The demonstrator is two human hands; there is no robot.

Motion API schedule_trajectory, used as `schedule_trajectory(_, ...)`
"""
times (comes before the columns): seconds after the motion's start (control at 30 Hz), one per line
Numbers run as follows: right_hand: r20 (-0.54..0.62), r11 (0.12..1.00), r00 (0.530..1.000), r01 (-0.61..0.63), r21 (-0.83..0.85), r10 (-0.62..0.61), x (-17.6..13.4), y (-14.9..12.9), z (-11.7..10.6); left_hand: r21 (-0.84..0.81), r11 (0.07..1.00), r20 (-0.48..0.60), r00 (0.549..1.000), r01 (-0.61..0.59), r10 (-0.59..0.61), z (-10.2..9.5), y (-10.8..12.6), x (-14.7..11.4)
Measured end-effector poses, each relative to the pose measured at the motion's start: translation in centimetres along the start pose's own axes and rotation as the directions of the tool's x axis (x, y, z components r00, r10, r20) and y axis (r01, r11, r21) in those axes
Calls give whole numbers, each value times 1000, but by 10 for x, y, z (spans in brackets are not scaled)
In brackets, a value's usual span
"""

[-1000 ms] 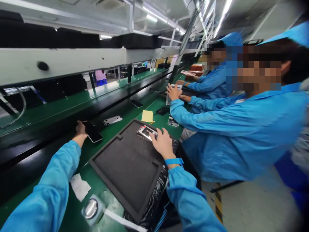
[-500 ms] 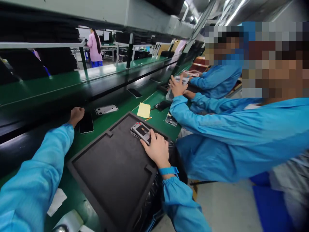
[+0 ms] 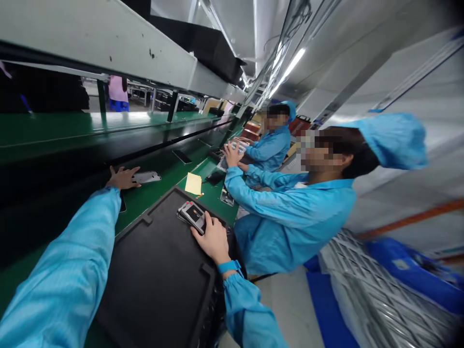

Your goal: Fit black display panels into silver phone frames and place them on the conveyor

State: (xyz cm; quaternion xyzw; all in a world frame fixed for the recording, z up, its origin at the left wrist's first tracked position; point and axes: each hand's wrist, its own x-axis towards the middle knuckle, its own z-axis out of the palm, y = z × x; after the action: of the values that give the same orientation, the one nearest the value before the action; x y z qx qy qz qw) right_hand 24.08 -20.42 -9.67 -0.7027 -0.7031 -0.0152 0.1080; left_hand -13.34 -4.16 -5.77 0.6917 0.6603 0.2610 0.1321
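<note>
My left hand (image 3: 124, 178), fingers spread, reaches over the green bench. Its fingertips are at the near end of a silver phone frame (image 3: 148, 177); whether they touch it I cannot tell. Beneath the wrist, a dark-screened phone (image 3: 123, 203) is mostly covered by my sleeve. My right hand (image 3: 214, 238) grips the lower end of a small stack of phones (image 3: 195, 215), thumb on one side and fingers on the other. The top one has its inside exposed, with a dark battery area and red spots. That stack lies near the far right corner of a black tray (image 3: 155, 275).
Beyond the tray lie a yellow paper pad (image 3: 193, 183) and a dark phone (image 3: 181, 156). Two co-workers in blue sit along the bench to the right, the nearer one's hand (image 3: 233, 154) raised over parts. A grey shelf beam (image 3: 108, 38) hangs above the bench.
The view has tilted up and turned right. My left hand has opened from a closed shape and moved toward the silver phone frame. The right hand stays on the phone stack.
</note>
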Motion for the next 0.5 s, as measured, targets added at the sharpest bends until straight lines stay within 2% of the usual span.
schedule_trajectory(0.1, 16, 1000, 1000, -10, 8, 10, 3, 1, 1, -17, 999, -18, 999, -42, 42, -9, 9, -8)
schedule_trajectory(0.23, 68, 1000, 998, -6, -8, 6, 5, -1, -2, -29, 996, -84, 993, -81, 79, -44, 33, -42)
schedule_trajectory(0.33, 108, 1000, 994, -14, -15, 15, 8, -3, -8, -58, 994, -153, 985, -93, 83, -83, 47, -92)
schedule_trajectory(0.43, 142, 1000, 990, -13, 14, 10, 17, -4, -18, -110, 990, -210, 976, -86, 61, -121, 49, -160)
schedule_trajectory(0.5, 185, 999, 983, -13, 40, 5, 29, -4, -24, -234, 963, -309, 949, -137, 60, -142, 45, -209)
